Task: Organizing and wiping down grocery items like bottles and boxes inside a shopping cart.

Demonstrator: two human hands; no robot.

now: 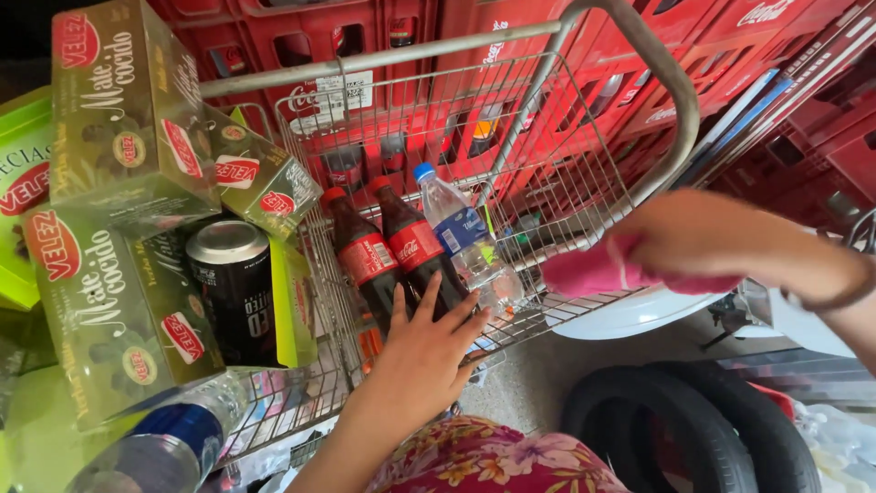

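Stacked red bottle crates (511,100) across the upper frame, black tyres (693,429) on the floor at lower right. In front, a wire shopping cart (557,183) filling the middle, loaded at the left with green cardboard boxes (119,119), a black can (235,292) among them, and a large clear bottle with a blue label (173,447) lying at lower left.

Centre of frame: two dark cola bottles (388,251) with red caps and red labels, leaning side by side in the cart, a clear water bottle (465,237) with a blue cap just to their right. Left hand (424,351) at lower centre, fingers spread apart, resting against the lower bodies of the cola bottles and the base of the water bottle, not clamped round any of them.

Right hand (712,242) at centre right, closed on a pink cloth (602,269), held near the cart's right rim above a white rounded object (630,315).

Cola bottles probably full and fairly heavy for their size; smooth plastic, likely slippery, stiff while sealed, not fragile. Best taken round the labelled waist, or by the neck under the cap. Water bottle thinner-walled, apt to dent under a squeeze.
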